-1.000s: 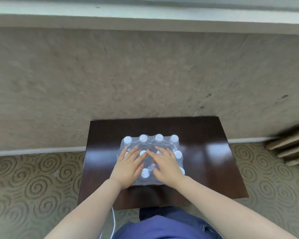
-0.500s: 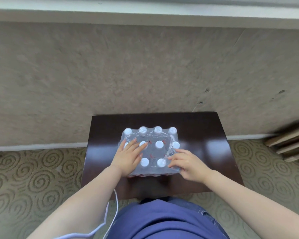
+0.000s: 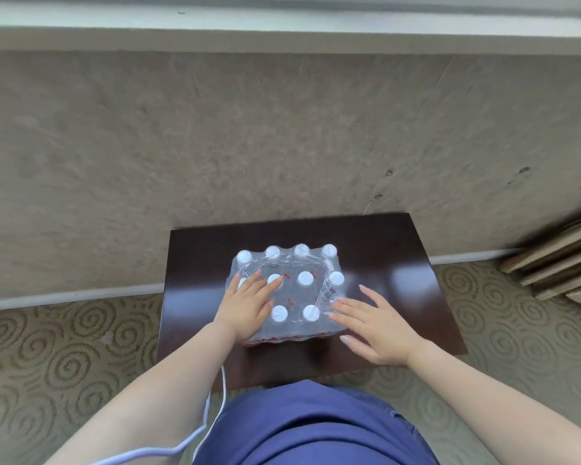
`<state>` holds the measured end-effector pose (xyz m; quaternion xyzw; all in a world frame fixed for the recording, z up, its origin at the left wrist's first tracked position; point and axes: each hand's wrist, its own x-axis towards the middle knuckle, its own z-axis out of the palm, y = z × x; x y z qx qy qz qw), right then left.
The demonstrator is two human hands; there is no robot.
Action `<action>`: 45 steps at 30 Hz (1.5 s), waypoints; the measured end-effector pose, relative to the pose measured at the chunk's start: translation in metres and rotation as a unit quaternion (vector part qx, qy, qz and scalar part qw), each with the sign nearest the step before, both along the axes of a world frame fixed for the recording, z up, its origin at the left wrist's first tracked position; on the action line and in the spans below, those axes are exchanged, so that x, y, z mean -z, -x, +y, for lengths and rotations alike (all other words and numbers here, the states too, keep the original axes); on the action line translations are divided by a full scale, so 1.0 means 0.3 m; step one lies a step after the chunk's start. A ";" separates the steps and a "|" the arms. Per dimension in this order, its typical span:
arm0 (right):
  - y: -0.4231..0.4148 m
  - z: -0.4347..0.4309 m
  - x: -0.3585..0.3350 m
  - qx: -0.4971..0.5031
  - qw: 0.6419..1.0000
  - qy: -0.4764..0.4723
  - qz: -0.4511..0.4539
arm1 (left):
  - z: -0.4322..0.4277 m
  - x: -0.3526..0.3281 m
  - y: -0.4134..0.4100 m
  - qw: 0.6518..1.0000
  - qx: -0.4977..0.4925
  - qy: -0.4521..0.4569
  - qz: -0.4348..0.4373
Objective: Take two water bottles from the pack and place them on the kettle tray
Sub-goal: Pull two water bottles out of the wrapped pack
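A shrink-wrapped pack of water bottles (image 3: 291, 297) with white caps stands on a small dark brown table (image 3: 383, 263). My left hand (image 3: 249, 305) lies flat on the pack's top left, fingers spread over the caps. My right hand (image 3: 374, 325) is at the pack's right side, fingers apart, with its fingertips touching the torn edge of the plastic wrap (image 3: 329, 292) there. Neither hand holds a bottle. No kettle tray is in view.
The table stands against a beige textured wall (image 3: 249, 146) with a white baseboard. Patterned carpet (image 3: 47, 347) surrounds it. Stacked wooden slats (image 3: 557, 260) lean at the right. A white cable (image 3: 212, 414) hangs by my blue clothing in the foreground.
My right hand moved off the pack's top to its right side, and the wrap there now stands up loose. My left hand stayed on the top left.
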<state>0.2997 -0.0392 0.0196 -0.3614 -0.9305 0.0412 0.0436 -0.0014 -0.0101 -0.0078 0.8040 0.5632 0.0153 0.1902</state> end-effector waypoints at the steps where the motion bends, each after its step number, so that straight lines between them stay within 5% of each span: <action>1: 0.024 0.034 -0.032 0.012 1.000 -0.010 0.027 | 0.001 -0.004 -0.001 1.000 0.000 0.003 -0.002; 5: 0.215 0.214 -0.171 0.079 0.995 -0.027 0.063 | 0.009 -0.013 -0.003 1.000 -0.001 0.018 0.003; 11: 0.537 0.313 -0.209 0.141 0.951 0.036 0.272 | 0.017 -0.026 -0.018 0.998 -0.014 0.050 0.020; 20: 0.318 0.168 0.099 0.120 0.984 0.133 -0.014 | 0.066 -0.049 -0.068 0.992 -0.052 0.086 -0.073; 30: 0.286 0.171 0.090 0.170 0.969 0.170 0.053 | 0.089 -0.025 -0.080 0.997 -0.052 -0.042 0.024; 45: 0.264 0.182 0.086 0.157 0.968 0.186 0.058 | 0.160 0.034 -0.064 0.998 -0.043 0.022 0.040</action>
